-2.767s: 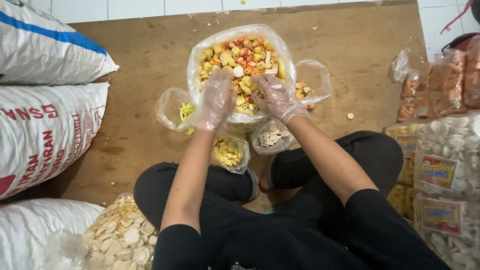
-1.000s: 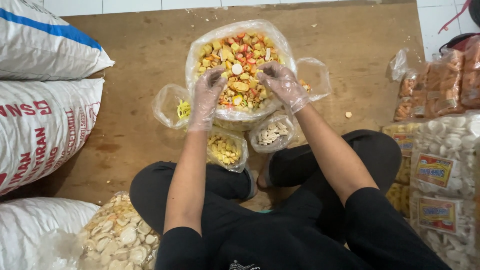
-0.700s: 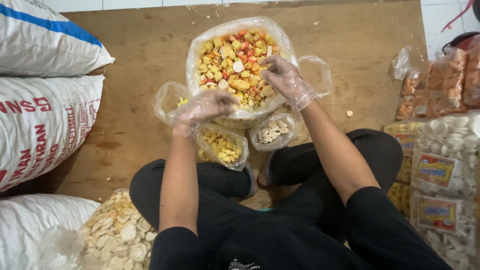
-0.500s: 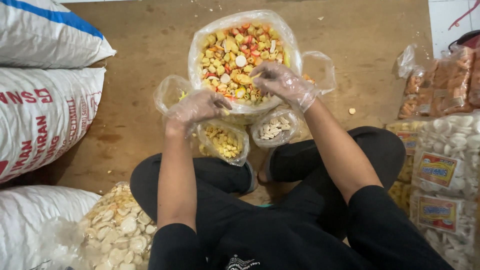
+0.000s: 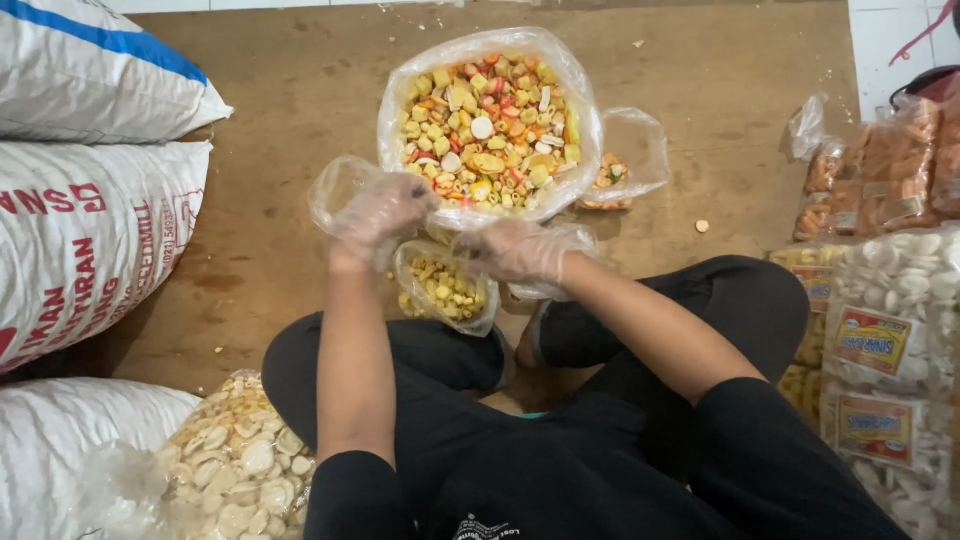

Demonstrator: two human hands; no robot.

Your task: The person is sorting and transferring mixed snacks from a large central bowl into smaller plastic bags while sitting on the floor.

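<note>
A large clear bag [image 5: 490,110] of mixed yellow, red and white cracker pieces stands open on the brown board. My left hand [image 5: 383,210], in a thin plastic glove, is curled over the small clear bag [image 5: 335,190] at the big bag's left. My gloved right hand [image 5: 515,250] lies low in front of the big bag, fingers bunched and pointing left at the mouth of a small bag of yellow pieces [image 5: 447,290]. It covers the small bag of white pieces. The gloves hide what the fingers hold.
Another small bag [image 5: 620,165] sits right of the big bag. White sacks [image 5: 90,230] are stacked at the left, and a bag of pale crackers [image 5: 235,460] lies by my left knee. Packed snack bags [image 5: 890,300] line the right side. A loose piece [image 5: 702,226] lies on the board.
My right hand left the big bag and dropped towards me, over the small bags in front. My left hand stayed curled at the left small bag.
</note>
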